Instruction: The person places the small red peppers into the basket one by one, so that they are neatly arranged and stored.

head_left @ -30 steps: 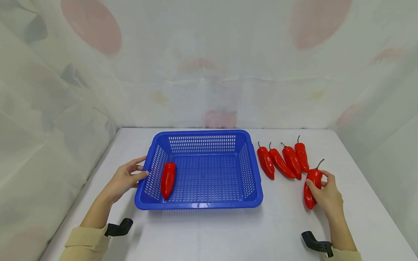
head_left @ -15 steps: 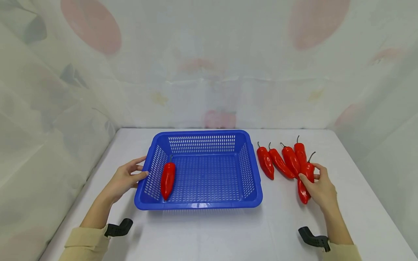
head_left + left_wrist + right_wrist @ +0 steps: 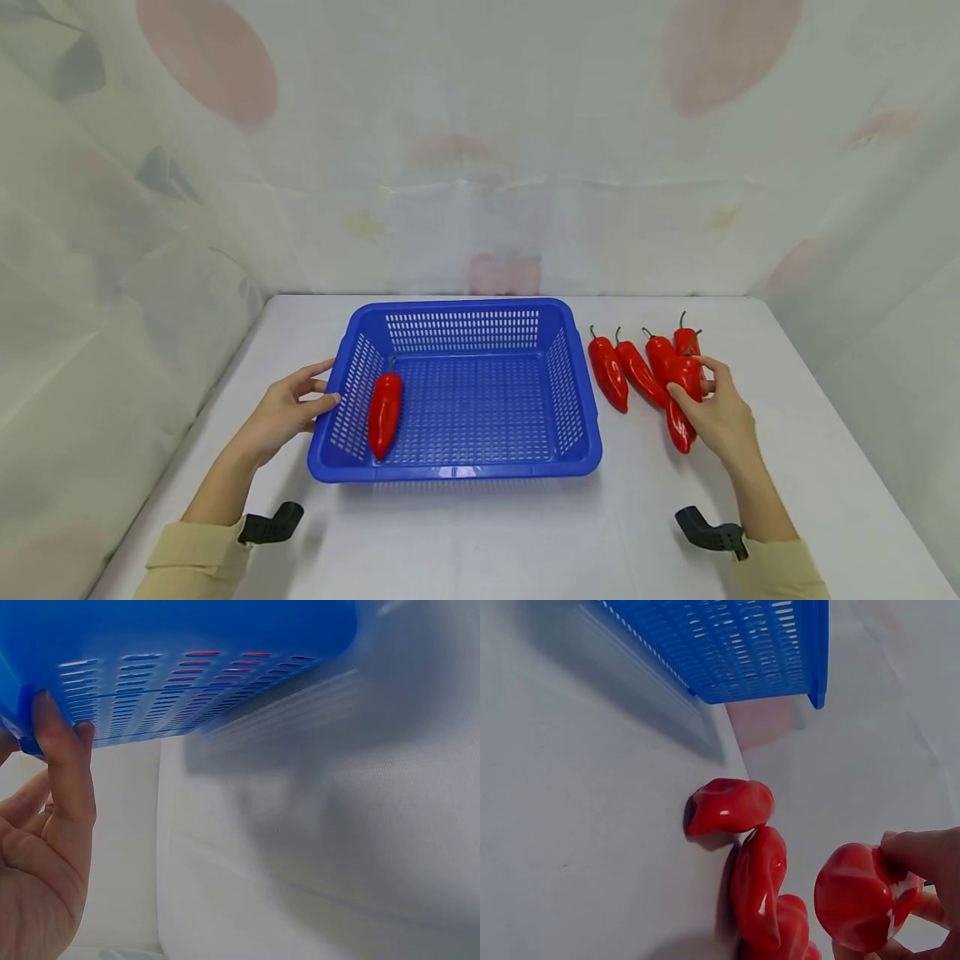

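Note:
At its left rim, a blue plastic basket (image 3: pixel 480 408) is gripped by my left hand (image 3: pixel 288 408); in the left wrist view the fingertips bend onto the rim. One red chili pepper (image 3: pixel 385 417) lies inside the basket at the left. My right hand (image 3: pixel 720 412) pinches another large red pepper (image 3: pixel 859 896) between thumb and fingers, held above the table, stem pointing away. Behind and left of that pepper, several red peppers lie in a row, among them the leftmost pepper (image 3: pixel 608 373) and its neighbour (image 3: pixel 639 372). The held pepper partly covers the two at the right.
The white table (image 3: pixel 480 533) carries everything. Its left and back edges meet a pale printed curtain (image 3: pixel 480 208). A black camera mount (image 3: pixel 272 523) sticks out from the left wrist, and another mount (image 3: pixel 708 531) from the right.
My right hand has carried its pepper leftward and slightly back, over the row of lying peppers. The left hand and the basket stay in place.

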